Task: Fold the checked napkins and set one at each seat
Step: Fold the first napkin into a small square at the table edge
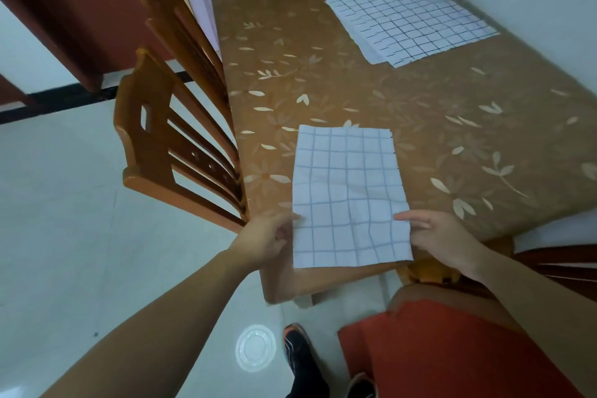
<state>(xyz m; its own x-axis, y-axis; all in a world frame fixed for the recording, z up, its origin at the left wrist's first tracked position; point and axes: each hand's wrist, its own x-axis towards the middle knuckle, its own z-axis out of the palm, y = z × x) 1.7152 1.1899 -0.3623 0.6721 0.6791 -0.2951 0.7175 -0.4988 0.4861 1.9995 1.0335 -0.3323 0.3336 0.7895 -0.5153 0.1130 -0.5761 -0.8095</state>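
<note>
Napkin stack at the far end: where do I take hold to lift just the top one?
Pinch the top napkin at its near corner, coming from the near side. The stack lies flat and slightly fanned, lower sheets peeking out on the left, so that corner probably lifts alone.

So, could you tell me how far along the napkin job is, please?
Early on. One napkin looks folded; the left hand and right hand pinch its side edges at the near end of the table. None is visibly set by the chair on the left. The stack of flat napkins at the far side is left to fold and place.
</note>
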